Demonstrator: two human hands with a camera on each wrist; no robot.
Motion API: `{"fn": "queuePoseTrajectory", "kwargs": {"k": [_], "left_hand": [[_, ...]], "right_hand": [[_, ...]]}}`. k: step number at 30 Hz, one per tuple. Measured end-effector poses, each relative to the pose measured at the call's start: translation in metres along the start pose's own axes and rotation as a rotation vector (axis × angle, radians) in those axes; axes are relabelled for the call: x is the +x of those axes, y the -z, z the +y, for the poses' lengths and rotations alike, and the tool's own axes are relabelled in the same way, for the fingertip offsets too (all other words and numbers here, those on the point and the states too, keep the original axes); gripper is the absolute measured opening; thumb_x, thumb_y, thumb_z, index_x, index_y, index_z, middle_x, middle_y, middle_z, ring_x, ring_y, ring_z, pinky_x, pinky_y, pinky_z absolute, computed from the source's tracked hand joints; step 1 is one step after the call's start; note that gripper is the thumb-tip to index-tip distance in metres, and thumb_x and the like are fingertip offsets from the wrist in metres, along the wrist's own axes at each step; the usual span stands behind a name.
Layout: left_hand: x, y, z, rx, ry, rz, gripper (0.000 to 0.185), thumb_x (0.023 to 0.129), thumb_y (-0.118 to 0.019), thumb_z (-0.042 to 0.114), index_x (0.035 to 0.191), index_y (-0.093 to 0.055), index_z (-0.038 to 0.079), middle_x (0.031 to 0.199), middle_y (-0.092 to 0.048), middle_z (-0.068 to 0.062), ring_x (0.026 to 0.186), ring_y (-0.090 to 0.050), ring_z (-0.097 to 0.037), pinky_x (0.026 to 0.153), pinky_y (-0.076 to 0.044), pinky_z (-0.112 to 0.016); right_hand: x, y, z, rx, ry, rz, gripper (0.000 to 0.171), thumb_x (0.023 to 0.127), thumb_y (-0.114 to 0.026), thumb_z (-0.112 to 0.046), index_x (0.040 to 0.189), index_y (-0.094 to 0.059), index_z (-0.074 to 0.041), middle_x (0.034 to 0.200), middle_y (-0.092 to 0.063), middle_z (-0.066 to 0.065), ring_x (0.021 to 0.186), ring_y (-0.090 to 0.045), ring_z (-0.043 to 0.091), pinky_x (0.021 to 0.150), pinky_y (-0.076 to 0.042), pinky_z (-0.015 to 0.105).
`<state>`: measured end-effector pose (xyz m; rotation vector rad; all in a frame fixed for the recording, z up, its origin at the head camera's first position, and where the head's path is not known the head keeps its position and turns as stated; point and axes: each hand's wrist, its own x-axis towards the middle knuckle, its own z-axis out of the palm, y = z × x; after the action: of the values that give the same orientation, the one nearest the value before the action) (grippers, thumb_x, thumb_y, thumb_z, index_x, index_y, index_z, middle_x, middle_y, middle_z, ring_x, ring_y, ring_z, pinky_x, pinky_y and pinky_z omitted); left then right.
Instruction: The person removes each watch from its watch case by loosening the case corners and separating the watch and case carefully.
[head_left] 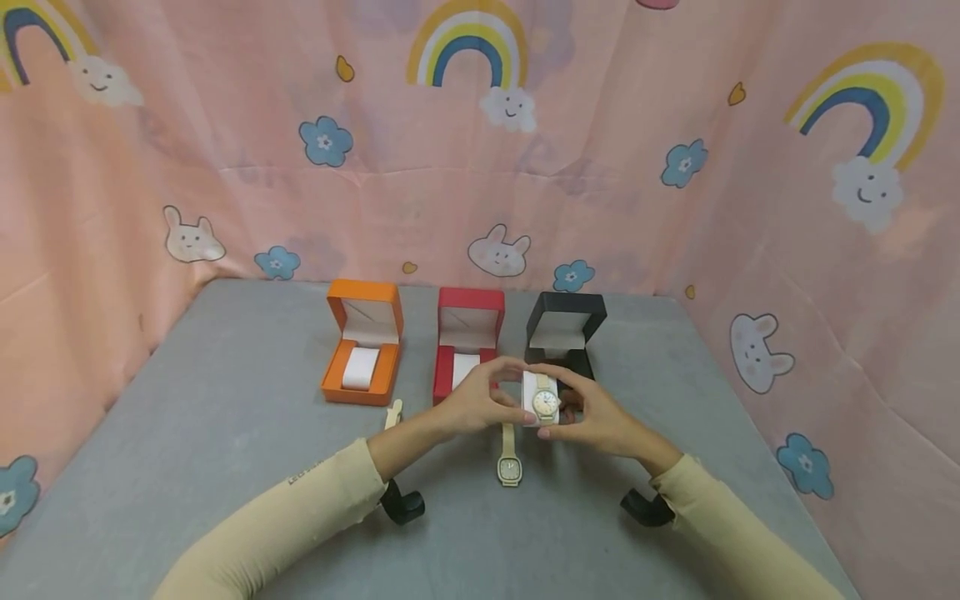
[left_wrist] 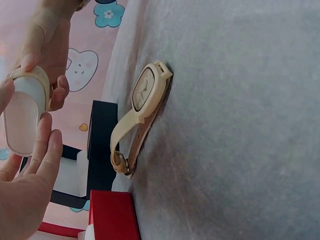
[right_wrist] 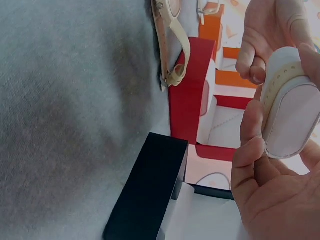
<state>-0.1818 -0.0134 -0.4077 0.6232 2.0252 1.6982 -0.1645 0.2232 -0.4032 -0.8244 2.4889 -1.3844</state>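
A white watch cushion (head_left: 529, 387) with a cream-strapped round watch (head_left: 546, 404) wrapped around it is held up in front of the black box (head_left: 566, 321). My left hand (head_left: 480, 395) grips the cushion from the left, thumb at its lower edge. From the other side my right hand (head_left: 603, 421) grips it, with fingers curled behind. In the right wrist view, the cream strap (right_wrist: 285, 80) runs around the cushion, beside its flat oval end. Below the hands, a square-faced cream watch (head_left: 510, 469) lies on the grey table, its strap buckled into a loop.
An open orange box (head_left: 337, 396) and an open red box (head_left: 442, 379) stand left of the black one, each with a white cushion inside. Another cream watch (head_left: 394, 412) is partly hidden by my left forearm. A pink patterned curtain (head_left: 420, 208) hangs behind the table.
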Motion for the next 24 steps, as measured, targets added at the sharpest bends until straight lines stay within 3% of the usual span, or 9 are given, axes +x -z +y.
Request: {"fn": "queuePoseTrajectory", "kwargs": {"k": [5, 13, 20, 24], "left_hand": [[-0.0004, 0.0014, -0.0020, 0.005, -0.010, -0.003, 0.065, 0.085, -0.080, 0.006, 0.141, -0.048, 0.011, 0.143, -0.054, -0.016, 0.094, -0.074, -0.019, 0.085, -0.059, -0.029], [-0.0011, 0.0056, -0.0039, 0.007, -0.052, 0.011, 0.064, 0.083, -0.081, 0.004, 0.138, -0.049, 0.010, 0.141, -0.055, -0.015, 0.091, -0.073, -0.016, 0.081, -0.059, -0.028], [0.0026, 0.0037, -0.0059, -0.032, -0.093, 0.030, 0.063, 0.079, -0.082, 0.001, 0.133, -0.050, 0.005, 0.137, -0.055, -0.019, 0.084, -0.072, -0.012, 0.074, -0.056, -0.025], [0.0032, 0.0043, -0.0062, -0.029, -0.094, 0.046, 0.062, 0.080, -0.082, 0.002, 0.133, -0.050, 0.005, 0.137, -0.056, -0.018, 0.084, -0.072, -0.013, 0.075, -0.057, -0.026]], "right_hand": [[-0.0003, -0.0021, -0.0002, -0.027, -0.014, 0.016, 0.080, 0.079, -0.086, -0.009, 0.149, -0.047, -0.017, 0.125, -0.057, 0.010, 0.075, -0.058, 0.024, 0.062, -0.045, 0.023], [0.0029, -0.0060, -0.0026, -0.075, -0.008, 0.052, 0.080, 0.077, -0.087, -0.010, 0.147, -0.049, -0.019, 0.131, -0.058, 0.010, 0.076, -0.057, 0.031, 0.063, -0.044, 0.023], [0.0019, -0.0045, -0.0034, -0.095, -0.012, 0.066, 0.077, 0.079, -0.088, -0.019, 0.146, -0.050, -0.024, 0.126, -0.060, 0.005, 0.073, -0.057, 0.020, 0.066, -0.046, 0.029], [0.0031, -0.0064, -0.0040, -0.091, -0.012, 0.087, 0.076, 0.080, -0.087, -0.019, 0.147, -0.050, -0.022, 0.132, -0.060, 0.007, 0.075, -0.058, 0.022, 0.067, -0.047, 0.029]]}}
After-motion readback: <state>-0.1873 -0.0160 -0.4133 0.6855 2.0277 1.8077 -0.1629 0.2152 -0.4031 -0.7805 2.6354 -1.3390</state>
